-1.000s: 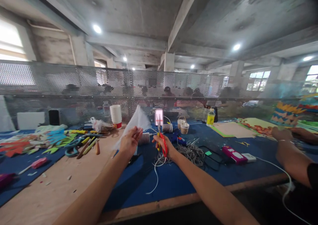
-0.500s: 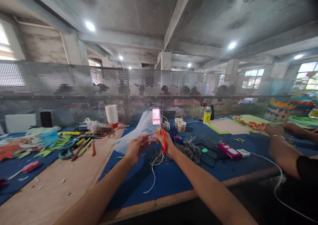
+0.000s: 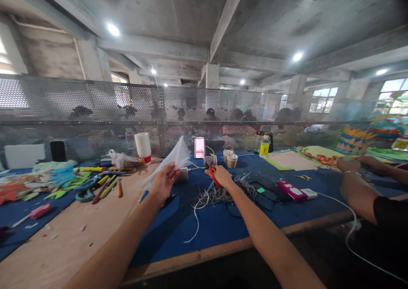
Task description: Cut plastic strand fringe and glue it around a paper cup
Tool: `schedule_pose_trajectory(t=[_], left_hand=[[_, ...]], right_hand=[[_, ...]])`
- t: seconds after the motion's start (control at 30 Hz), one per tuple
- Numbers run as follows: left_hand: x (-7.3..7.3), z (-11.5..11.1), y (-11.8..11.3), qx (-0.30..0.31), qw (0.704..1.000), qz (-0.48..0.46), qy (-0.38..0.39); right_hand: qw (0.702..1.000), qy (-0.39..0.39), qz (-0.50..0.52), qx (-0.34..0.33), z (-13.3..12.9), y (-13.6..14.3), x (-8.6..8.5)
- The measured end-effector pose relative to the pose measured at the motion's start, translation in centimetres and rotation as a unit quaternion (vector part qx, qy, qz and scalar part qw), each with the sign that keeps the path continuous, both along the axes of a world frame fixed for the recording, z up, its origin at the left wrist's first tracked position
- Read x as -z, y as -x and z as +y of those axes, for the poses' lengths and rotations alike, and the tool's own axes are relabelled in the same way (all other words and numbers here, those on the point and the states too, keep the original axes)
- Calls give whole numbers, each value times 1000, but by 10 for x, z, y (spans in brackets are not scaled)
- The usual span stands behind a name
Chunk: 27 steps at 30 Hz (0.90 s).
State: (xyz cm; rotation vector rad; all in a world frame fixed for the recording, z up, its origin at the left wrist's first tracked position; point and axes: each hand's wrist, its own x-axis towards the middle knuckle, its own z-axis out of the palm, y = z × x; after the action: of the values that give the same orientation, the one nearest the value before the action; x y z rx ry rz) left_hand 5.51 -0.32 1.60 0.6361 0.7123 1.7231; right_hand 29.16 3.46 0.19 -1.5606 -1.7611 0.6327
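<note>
Pinched in my left hand (image 3: 164,180) is a piece of sheer white mesh fabric (image 3: 180,153), its folds fanning up and away over the blue mat (image 3: 172,233). My right hand (image 3: 222,175) is closed on red-handled scissors (image 3: 214,177), apart from the fabric; the blades are hard to make out. Below and beside that hand lies a tangle of grey cord (image 3: 244,189), with a loose white string (image 3: 197,221) curling toward the front. A spool (image 3: 182,174) sits just beyond my left hand, and another spool (image 3: 209,159) stands behind the scissors.
At left are paper cups (image 3: 143,148), large blue-handled scissors (image 3: 86,190) and several slim tools. Two small buckets (image 3: 232,160), a yellow-labelled bottle (image 3: 264,146) and a magenta box (image 3: 291,191) stand right of centre. A co-worker's arms (image 3: 358,191) reach in at far right. A perforated metal screen (image 3: 178,97) runs behind.
My hands have moved apart: the left, holding the mesh, went left, and the right moved right with the scissors. The mesh now hangs bunched, uncovering the spool behind my left hand.
</note>
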Motion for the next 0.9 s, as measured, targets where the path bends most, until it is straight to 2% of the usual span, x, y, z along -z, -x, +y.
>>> schedule_pose_trajectory(t=[0.1, 0.3, 0.47, 0.7, 0.9], left_hand=[[2, 2, 2, 4, 1000, -2, 3], [4, -1, -2, 19, 1000, 1, 6], [2, -5, -7, 22, 1000, 10, 12], [7, -5, -9, 33, 999, 27, 15], [10, -4, -8, 47, 998, 42, 9]], right_hand=[[975, 7, -218, 46, -3, -14, -7], [934, 9, -355, 43, -13, -19, -2], [918, -7, -396, 17, -19, -15, 4], [908, 0, -414, -61, -22, -13, -4], [900, 0, -426, -97, -26, -14, -9]])
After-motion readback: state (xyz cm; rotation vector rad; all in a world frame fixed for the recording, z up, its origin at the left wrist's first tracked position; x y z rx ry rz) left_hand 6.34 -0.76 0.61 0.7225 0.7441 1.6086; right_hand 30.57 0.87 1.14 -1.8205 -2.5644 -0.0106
